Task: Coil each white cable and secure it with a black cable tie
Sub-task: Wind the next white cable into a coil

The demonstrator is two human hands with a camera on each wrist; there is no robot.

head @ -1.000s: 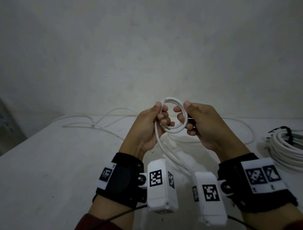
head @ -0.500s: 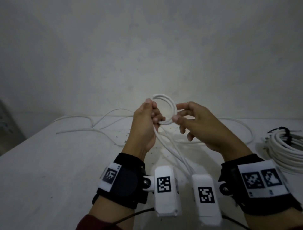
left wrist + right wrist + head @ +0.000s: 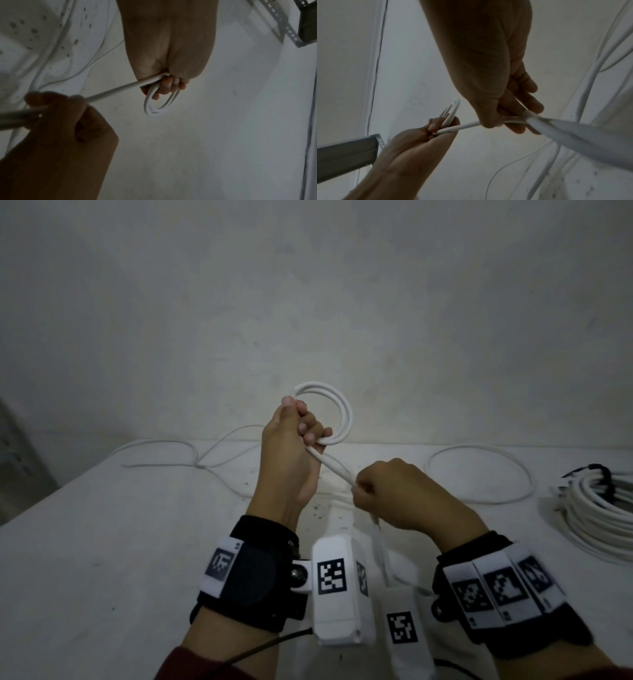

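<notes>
White round plastic cable (image 3: pixel 342 419) being held up above the pale speckled surface (image 3: pixel 102 542), wound so far into a small coil of about two loops. Left hand (image 3: pixel 291 453) gripping that coil, fingers (image 3: pixel 165 86) curled through the loops and clamping them against the palm, one cut end poking up past the thumb. Running taut from the coil down to the right hand (image 3: pixel 404 494), a straight stretch of the same cable. Right hand closing round this stretch in a loose fist, thumb and curled fingers (image 3: pixel 530 106) wrapping it, lower than the left and nearer the body. Trailing below the right fist, between the two wrist cameras, the slack, then lying in wide loose bends across the far part of the surface. Resting at the right edge of the surface, well apart from both hands, a finished bundle of thick white cable (image 3: pixel 603 515) bound by a black cable tie (image 3: pixel 597 474).
</notes>
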